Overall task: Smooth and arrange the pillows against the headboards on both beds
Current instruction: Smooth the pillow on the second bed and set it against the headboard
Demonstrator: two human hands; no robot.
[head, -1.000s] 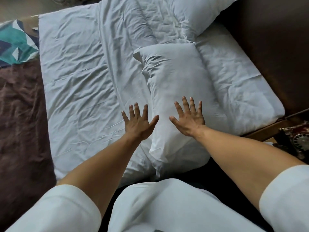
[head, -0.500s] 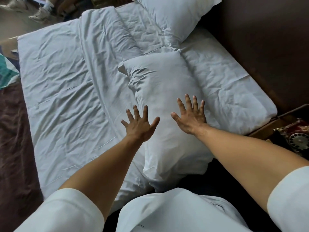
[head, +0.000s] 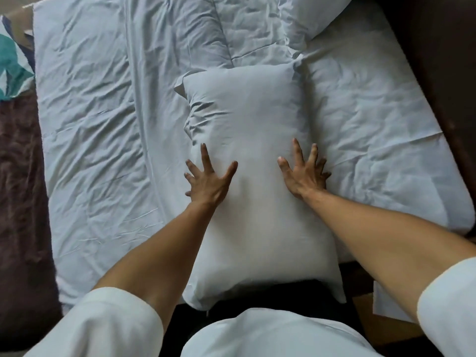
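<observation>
White rumpled bedding point(head: 87, 119) covers the bed, dark headboard point(head: 443, 73) along the right edge of view, brown carpet point(head: 20, 202) on the left with a scrap of teal patterned fabric point(head: 11, 65) at the top-left corner.

Status: near pillow point(head: 247, 104) lies lengthwise across the mattress, well apart from the headboard, its near end hanging over the bed edge toward the person. It's mostly smooth in the middle; creases bunch on its left side near the far end. Second pillow point(head: 311, 14) sits at the top of frame, closer to the headboard, only partly in view, so can't judge how tidy it is. My read: smoothing on this pillow is under way, arranging not done, since the pillow isn't yet against the headboard. Only one bed visible, so nothing to report on the other one.

Hands: left hand point(head: 208, 185) flat on the pillow's left flank, fingers point(head: 205, 157) splayed wide, palm down, gripping nothing. Outer fingers sit at or just over the pillow's left edge. Right hand point(head: 304, 179) flat on the right flank, also spread wide and holding nothing; its outer fingers lie right at the seam where pillow meets sheet, can't tell if they're tucked under. Pillow's centre strip runs between the two hands, bare.

Left to do, as I judge it: flatten the creased corner, turn and push this pillow to the headboard beside the other one.
</observation>
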